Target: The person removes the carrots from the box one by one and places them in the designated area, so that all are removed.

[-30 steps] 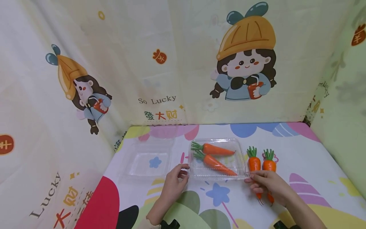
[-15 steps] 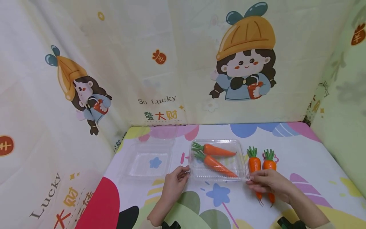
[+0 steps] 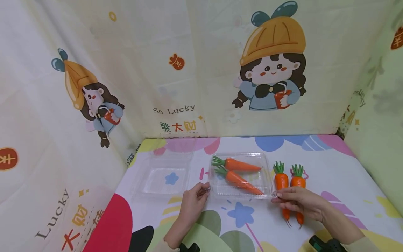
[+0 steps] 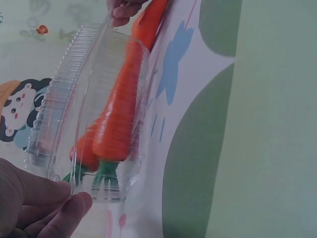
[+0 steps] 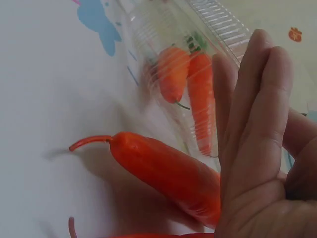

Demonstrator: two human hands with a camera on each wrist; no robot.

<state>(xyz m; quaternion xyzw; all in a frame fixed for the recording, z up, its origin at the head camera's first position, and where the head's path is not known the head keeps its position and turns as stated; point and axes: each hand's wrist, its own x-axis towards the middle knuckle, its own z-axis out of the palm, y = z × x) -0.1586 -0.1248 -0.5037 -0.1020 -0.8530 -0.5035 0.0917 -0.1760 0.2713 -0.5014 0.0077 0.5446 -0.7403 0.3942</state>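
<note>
A clear plastic box [image 3: 226,196] stands at mid-table with its lid down, two orange carrots with green tops inside: an upper carrot [image 3: 240,165] and a lower carrot [image 3: 240,180]. My left hand [image 3: 192,202] pinches its near left corner between thumb and fingers; the left wrist view shows the fingertips [image 4: 77,203] on the rim. At the near right corner is my right hand [image 3: 302,200], thumb and fingers pinching the edge. Below and behind that hand lie two loose carrots, a left one [image 3: 281,181] and a right one [image 3: 297,181], both partly covered by it.
A second clear plastic container [image 3: 143,192] lies open on the left, its lid folded back. A cartoon-printed cloth [image 3: 217,87] rises behind and at both sides of the patterned table [image 3: 318,168].
The box has shifted slightly toward me. My left fingers have come closer round its corner, and my right hand stays at the other corner. The head view has moved a little.
</note>
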